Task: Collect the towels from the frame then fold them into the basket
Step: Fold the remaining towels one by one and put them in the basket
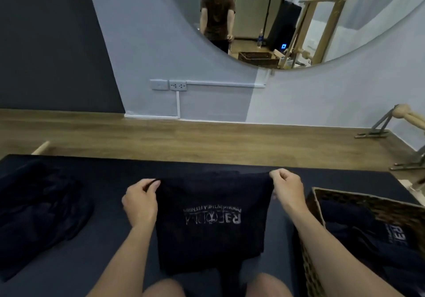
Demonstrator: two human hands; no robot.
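A dark navy towel (211, 234) with grey printed lettering hangs in front of me over a dark padded surface (110, 246). My left hand (141, 201) pinches its upper left corner and my right hand (287, 188) pinches its upper right corner, keeping the top edge stretched between them. A woven wicker basket (312, 207) stands at my right, with a folded navy towel (358, 232) lying inside. A loose heap of dark towels (39, 211) lies on the padded surface at my left.
Beyond the padded surface runs a wooden floor (207, 140) up to a pale wall with a socket strip (169, 85). A large round mirror (276, 16) hangs above. Wooden and metal frame parts (395, 121) stand at the right.
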